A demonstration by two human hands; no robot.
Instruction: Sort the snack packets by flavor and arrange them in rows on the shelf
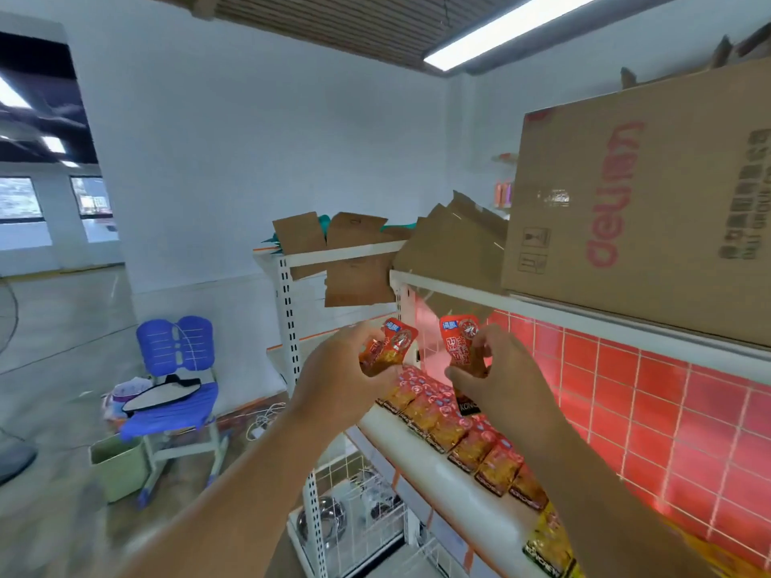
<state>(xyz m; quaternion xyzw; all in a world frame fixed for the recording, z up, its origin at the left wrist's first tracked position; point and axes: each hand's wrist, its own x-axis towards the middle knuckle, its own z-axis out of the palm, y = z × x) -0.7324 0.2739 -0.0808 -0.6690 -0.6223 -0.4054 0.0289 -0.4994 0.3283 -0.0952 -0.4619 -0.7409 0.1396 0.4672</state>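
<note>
My left hand [340,381] grips a red-orange snack packet [390,346] above the left end of the white shelf [421,452]. My right hand [498,377] holds a second red-orange packet [459,342] upright, its black lower end showing under my fingers. Below both hands a row of several red-orange packets [463,431] lies along the shelf, running back to the right. A yellow packet [548,540] lies at the near end of that row, partly hidden by my right forearm.
A red tiled back panel [667,410] lines the shelf. A large cardboard box [651,202] sits on the upper shelf, with flattened cardboard [359,252] to its left. Wire baskets [359,515] hang below. A blue chair [175,381] and green bin [117,465] stand on the floor at left.
</note>
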